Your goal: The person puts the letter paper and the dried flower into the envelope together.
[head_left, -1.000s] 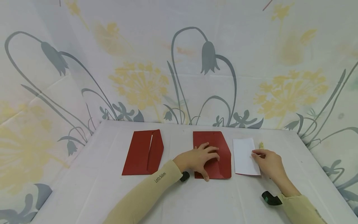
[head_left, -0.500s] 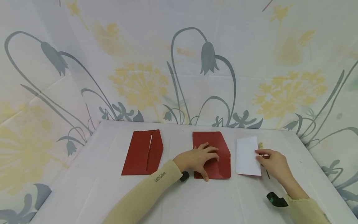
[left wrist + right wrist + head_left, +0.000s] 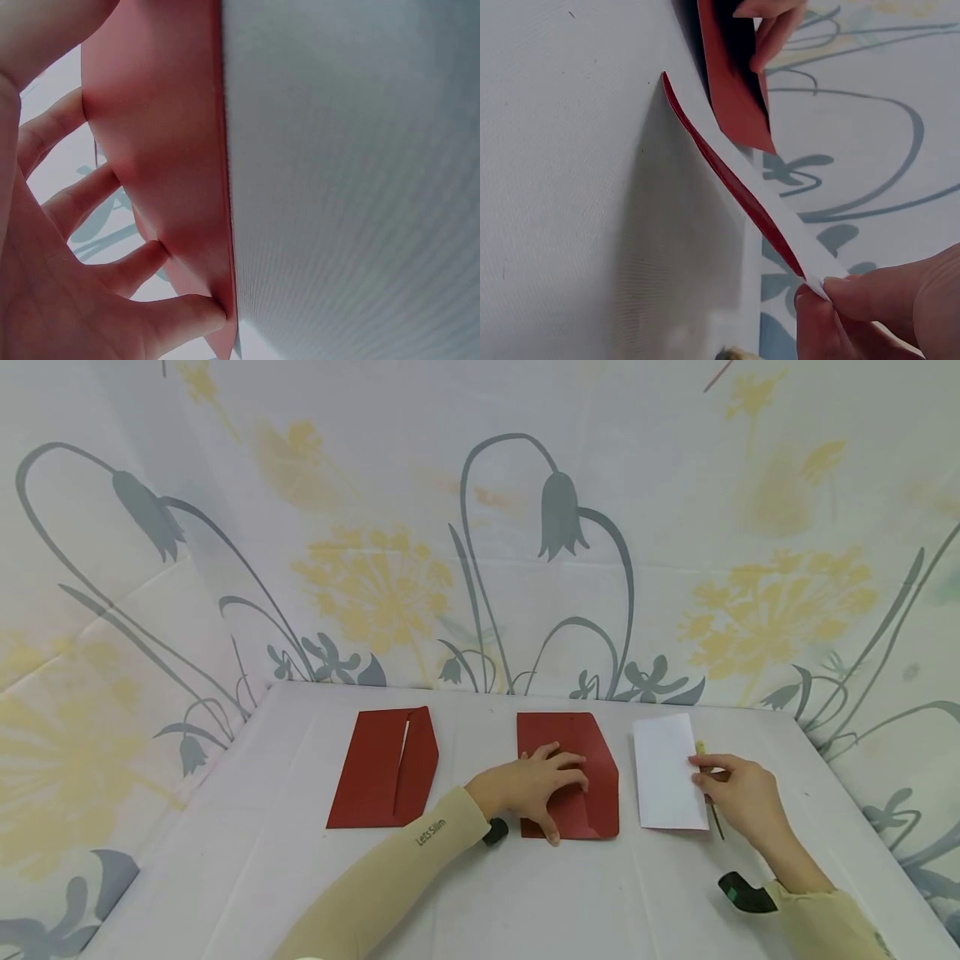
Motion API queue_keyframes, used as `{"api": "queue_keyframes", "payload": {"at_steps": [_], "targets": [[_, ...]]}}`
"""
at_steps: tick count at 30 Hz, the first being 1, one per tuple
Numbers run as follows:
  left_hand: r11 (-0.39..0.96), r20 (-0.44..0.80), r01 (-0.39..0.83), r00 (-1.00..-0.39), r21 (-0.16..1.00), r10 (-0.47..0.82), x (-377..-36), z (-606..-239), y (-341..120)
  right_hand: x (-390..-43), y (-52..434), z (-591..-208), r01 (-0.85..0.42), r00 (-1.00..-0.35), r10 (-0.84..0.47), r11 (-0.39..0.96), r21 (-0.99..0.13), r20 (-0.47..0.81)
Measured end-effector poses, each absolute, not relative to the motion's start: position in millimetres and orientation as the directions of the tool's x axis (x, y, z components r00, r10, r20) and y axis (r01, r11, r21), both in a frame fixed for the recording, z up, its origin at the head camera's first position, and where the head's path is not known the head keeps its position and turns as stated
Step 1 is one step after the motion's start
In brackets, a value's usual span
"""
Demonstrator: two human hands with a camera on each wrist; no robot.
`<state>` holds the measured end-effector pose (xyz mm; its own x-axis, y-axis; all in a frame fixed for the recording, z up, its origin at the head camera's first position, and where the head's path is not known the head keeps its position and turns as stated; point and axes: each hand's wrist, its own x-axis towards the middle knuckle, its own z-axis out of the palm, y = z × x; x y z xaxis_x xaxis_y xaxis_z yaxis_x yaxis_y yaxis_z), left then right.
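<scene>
I note the left hand [image 3: 534, 786] lying flat on the middle red envelope [image 3: 592, 777], fingers spread and fairly straight, pressing it to the white table [image 3: 480, 893]; the left wrist view shows the fingertips [image 3: 191, 315] bearing down on the red paper near its edge. My landmark is that middle red envelope. Just to its right, the right hand [image 3: 738, 797] pinches the right edge of a white sheet [image 3: 667, 772] between thumb and forefinger; the right wrist view shows this edge raised off the table, the sheet [image 3: 757, 191] bowed, white on top and red on its underside, with its far edge down on the surface. A narrow gap of bare table separates the sheet from the landmark envelope. Beside the sheet's right edge, close by the right hand's fingers, lies a thin dark stick with a pale yellowish tip [image 3: 701, 748]; I cannot tell what it is. Well to the left of the landmark lies a second red envelope [image 3: 382, 770], flat, with a slanted flap along its right side. Both forearms wear beige sleeves [image 3: 397, 877], and a dark device sits at each wrist [image 3: 745, 894]. Behind and around the table hangs a pale cloth backdrop [image 3: 480, 527] printed with grey bellflowers and yellow blooms.
</scene>
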<state>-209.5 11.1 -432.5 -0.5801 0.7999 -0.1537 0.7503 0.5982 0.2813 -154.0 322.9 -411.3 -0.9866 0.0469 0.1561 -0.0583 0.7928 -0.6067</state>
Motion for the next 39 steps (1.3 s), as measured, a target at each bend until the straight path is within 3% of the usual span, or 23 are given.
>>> {"api": "queue_keyframes", "payload": {"at_steps": [23, 39], "targets": [[0.602, -0.153, 0.749, -0.584, 0.277, 0.797, -211.0, -434.0, 11.8, -151.6, 306.6, -400.5, -0.064, -0.958, 0.132, 0.767, -0.639, 0.254], [0.606, -0.156, 0.745, -0.588, 0.277, 0.794, -210.4, -433.8, 12.2, -151.8, 288.9, -409.9, -0.108, -0.954, 0.113, 0.733, -0.672, 0.277]]}}
